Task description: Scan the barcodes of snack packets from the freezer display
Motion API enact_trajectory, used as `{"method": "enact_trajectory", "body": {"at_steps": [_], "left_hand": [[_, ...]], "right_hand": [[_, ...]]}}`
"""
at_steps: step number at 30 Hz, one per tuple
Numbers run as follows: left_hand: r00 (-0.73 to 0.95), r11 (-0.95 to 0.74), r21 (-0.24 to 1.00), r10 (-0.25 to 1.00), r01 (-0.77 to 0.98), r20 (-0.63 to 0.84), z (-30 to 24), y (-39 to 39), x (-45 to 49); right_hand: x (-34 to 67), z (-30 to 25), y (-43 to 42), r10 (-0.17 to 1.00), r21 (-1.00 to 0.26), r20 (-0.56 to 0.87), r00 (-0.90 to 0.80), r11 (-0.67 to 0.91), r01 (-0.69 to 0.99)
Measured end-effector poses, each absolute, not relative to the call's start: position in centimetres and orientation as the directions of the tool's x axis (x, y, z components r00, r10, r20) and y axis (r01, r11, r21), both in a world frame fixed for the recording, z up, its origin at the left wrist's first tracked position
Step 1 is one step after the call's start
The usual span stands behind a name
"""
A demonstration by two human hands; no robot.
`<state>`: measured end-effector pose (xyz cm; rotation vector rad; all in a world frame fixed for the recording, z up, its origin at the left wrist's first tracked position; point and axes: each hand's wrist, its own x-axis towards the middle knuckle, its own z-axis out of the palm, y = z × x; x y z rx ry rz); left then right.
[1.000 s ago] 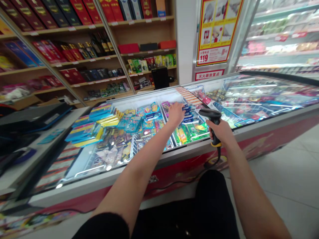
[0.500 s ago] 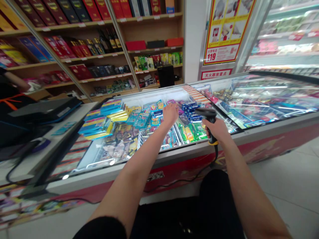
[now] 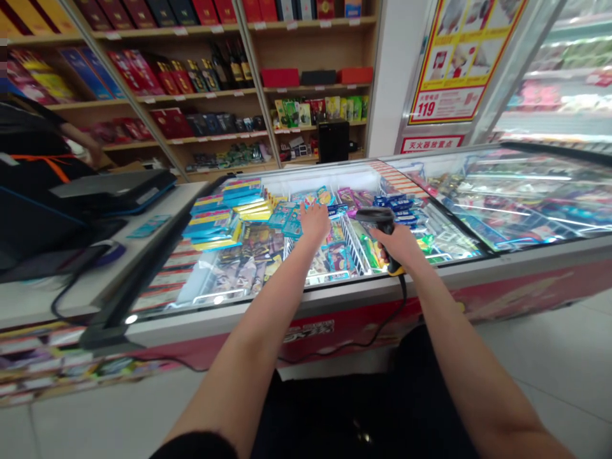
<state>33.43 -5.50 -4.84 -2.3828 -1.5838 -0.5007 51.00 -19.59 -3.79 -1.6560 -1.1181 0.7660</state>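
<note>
My left hand (image 3: 314, 221) reaches into an open chest freezer (image 3: 296, 306), its fingers down among blue and teal ice cream packets (image 3: 287, 215); whether it grips one is hidden. My right hand (image 3: 399, 245) is closed around the yellow-ended handle of a black barcode scanner (image 3: 377, 220), held over the freezer's right wire basket (image 3: 356, 245). The scanner's black cord (image 3: 377, 331) hangs down the red freezer front.
A sliding glass lid (image 3: 502, 197) covers the freezer's right half. A counter (image 3: 95, 274) at the left carries a dark laptop-like device (image 3: 115, 185) and cables. Wooden shelves (image 3: 229, 95) of boxed goods stand behind. A person's arm (image 3: 79, 137) shows at far left.
My left hand has drawn back leftward from the blue boxes at the far right basket to the middle packets. The scanner hand shifted left with it, as the view turned.
</note>
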Motion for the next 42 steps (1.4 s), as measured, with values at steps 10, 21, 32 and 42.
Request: {"method": "enact_trajectory", "body": {"at_steps": [10,21,32,42], "left_hand": [[0.469,-0.513,0.085,0.83,0.854,0.301,-4.7,-6.6,33.5],[0.491,-0.549,0.222,0.829,0.806,0.266,-4.5,-6.8,33.7],[0.447,-0.48,0.163,0.871,0.862,0.205,-4.1,-7.2,33.7],[0.478,-0.542,0.307,0.839,0.782,0.261,-4.9,-6.5,33.5]], "right_hand": [[49.6,-4.1,-19.1,0.933,-0.919,0.016,0.36,-0.128,0.373],[50.4,-4.0,-19.2,0.918,-0.929,-0.01,0.396,-0.155,0.336],[50.6,-4.1,-19.4,0.914,-0.924,-0.016,0.406,-0.168,0.343],[50.4,-3.6,-19.8,0.915,-0.926,-0.022,0.403,-0.17,0.336]]}}
